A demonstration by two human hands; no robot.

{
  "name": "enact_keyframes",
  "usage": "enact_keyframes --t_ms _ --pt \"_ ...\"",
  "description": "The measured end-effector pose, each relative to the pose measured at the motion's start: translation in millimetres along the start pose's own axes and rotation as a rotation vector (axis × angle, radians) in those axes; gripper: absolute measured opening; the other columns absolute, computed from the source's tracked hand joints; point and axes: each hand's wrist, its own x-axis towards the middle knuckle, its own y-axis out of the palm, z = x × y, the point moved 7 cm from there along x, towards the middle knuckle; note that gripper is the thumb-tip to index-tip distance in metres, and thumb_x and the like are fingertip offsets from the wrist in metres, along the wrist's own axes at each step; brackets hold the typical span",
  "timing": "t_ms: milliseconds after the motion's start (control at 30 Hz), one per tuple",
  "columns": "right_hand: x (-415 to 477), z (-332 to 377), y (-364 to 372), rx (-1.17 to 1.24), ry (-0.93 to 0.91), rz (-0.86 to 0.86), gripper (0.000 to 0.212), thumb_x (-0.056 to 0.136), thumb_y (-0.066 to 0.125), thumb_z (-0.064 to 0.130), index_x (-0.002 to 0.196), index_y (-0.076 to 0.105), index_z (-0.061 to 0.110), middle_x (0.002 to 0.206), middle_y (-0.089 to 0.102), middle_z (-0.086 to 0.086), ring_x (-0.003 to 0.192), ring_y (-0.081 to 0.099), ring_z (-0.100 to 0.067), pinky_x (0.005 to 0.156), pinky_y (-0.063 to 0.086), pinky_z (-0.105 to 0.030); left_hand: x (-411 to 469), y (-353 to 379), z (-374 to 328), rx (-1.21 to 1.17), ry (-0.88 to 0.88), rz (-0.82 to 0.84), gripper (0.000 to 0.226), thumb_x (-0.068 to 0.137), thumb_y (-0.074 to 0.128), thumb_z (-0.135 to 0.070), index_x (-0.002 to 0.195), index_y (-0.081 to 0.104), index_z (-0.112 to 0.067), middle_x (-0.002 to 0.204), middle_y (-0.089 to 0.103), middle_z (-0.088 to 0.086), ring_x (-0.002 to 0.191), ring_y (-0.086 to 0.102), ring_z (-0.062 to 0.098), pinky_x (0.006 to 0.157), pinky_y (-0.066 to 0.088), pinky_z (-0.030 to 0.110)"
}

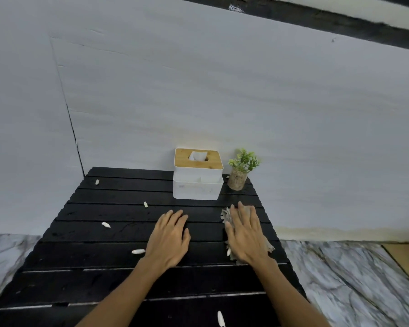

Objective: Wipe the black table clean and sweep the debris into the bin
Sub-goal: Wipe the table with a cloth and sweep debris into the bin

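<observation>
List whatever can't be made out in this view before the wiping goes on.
- Bin: nowhere in the head view, so its place is unknown.
- Cloth: mostly hidden under the right hand, so its full outline is unclear.
- White scrap at the bottom edge: cut off by the frame.
- Speck beside the plant pot: too small to identify.

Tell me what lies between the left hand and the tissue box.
Head view: only bare black table slats separate the left hand from the tissue box.
</observation>
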Motion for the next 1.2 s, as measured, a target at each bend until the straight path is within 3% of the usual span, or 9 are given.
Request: enact_keyframes --t_ms 167,300,433,633,833,1000,1100,1200 --pt "22 -12 1 0.052 0.043 -0.006 0.059 0.106 0.014 0.048 0.161 0.015 0.027 0.169 0.002 0.0 0.155 -0.009 -0.028 0.125 -0.004 -0.042 18 10 -24 -0.055 0.048 -0.045 0.061 0.093 0.019 -0.042 0.134 0.056 -0.016 0.141 0.053 0.004 0.135 0.044 0.023 0.115 0.025 0.035" --pt "38 -26 3 0.068 0.043 -0.007 0.059 0.106 0.012 0.049 0.16 0.018 0.027 0.169 0.008 0.0 0.156 -0.004 -0.026 0.127 0.0 -0.042 34 6 -44 -0.239 0.089 -0.125 0.041 0.099 0.041 -0.028 0.136 0.053 -0.015 0.14 0.054 0.001 0.132 0.044 0.015 0.11 0.031 0.029" --pt "36 -34 13 0.032 -0.024 -0.04 0.069 0.101 -0.002 0.052 0.16 0.019 0.022 0.168 0.015 -0.002 0.156 0.001 -0.022 0.127 0.006 -0.042 56 9 -71 -0.41 0.098 -0.114 0.04 0.098 0.048 -0.024 0.138 0.048 -0.019 0.138 0.052 -0.004 0.128 0.044 0.01 0.103 0.032 0.02" --pt "32 -41 21 -0.044 -0.076 -0.069 0.074 0.099 -0.016 0.047 0.16 0.018 0.022 0.167 0.02 -0.003 0.156 0.003 -0.023 0.125 0.01 -0.042 89 32 -105 -0.577 0.013 -0.015 0.048 0.099 0.044 -0.03 0.146 0.036 -0.021 0.15 0.04 -0.004 0.133 0.04 0.011 0.104 0.032 0.022" --pt "23 -34 12 -0.047 -0.12 -0.063 0.069 0.097 0.005 0.04 0.161 0.007 0.015 0.169 0.004 -0.009 0.156 -0.009 -0.027 0.125 0.006 -0.042 127 48 -126 -0.693 -0.137 -0.008 0.066 0.098 0.048 -0.033 0.154 0.017 -0.019 0.159 0.025 -0.001 0.145 0.025 0.016 0.114 0.025 0.03" --pt "21 -29 4 0.051 -0.08 -0.089 0.069 0.097 -0.004 0.049 0.16 0.013 0.026 0.169 0.005 -0.002 0.155 -0.012 -0.02 0.126 0.003 -0.038 165 56 -123 -0.787 -0.221 -0.096 0.076 0.088 0.062 -0.033 0.151 0.02 -0.021 0.153 0.035 0.0 0.139 0.035 0.019 0.113 0.035 0.04" --pt "19 -27 -2 0.072 -0.075 -0.109 0.073 0.095 -0.007 0.051 0.161 0.013 0.028 0.169 0.005 0.002 0.155 -0.011 -0.019 0.126 -0.001 -0.034 183 58 -118 -0.833 -0.267 -0.146 0.08 0.086 0.067 -0.027 0.15 0.02 -0.018 0.15 0.038 0.001 0.137 0.038 0.019 0.112 0.035 0.035" --pt "20 -27 -3 0.062 -0.066 -0.161 0.072 0.099 -0.007 0.053 0.159 0.024 0.028 0.167 0.018 0.003 0.156 0.004 -0.022 0.122 0.0 -0.034 200 64 -114 -0.85 -0.268 -0.173 0.074 0.083 0.071 -0.031 0.143 0.029 -0.018 0.138 0.049 0.004 0.127 0.049 0.022 0.105 0.044 0.043"
